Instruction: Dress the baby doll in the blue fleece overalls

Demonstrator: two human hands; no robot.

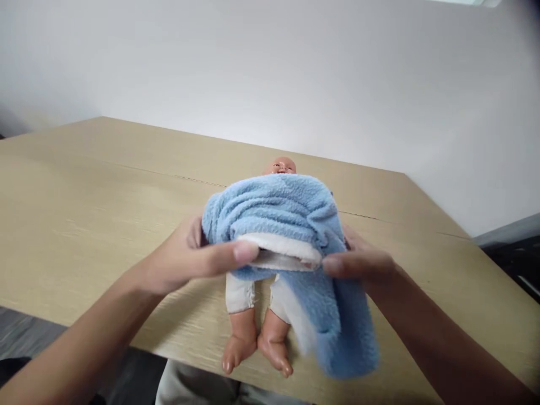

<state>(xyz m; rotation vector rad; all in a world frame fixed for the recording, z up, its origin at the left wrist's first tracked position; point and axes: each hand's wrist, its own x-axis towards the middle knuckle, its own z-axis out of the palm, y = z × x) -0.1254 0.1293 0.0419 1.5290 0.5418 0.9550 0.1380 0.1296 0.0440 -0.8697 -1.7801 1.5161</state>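
Note:
A fuzzy light-blue doll garment (278, 202) with a white lining is bunched up between my two hands. Its white-edged opening faces me, and one blue part hangs down at the right. My left hand (202, 256) grips the left side of the opening, thumb on the near edge and fingers hidden behind the cloth. On the right side, my right hand (363, 259) pinches the cloth in the same way. Behind and below the garment a baby doll (240, 334) lies on its back, feet toward me. Its head shows above the cloth; its torso and arms are hidden.
The doll lies on a wide light-wood table (105, 208) with a seam running across it. A pale wall (253, 73) stands behind the table. The near table edge is close to my lap, and a dark object (514, 259) is beyond the right edge.

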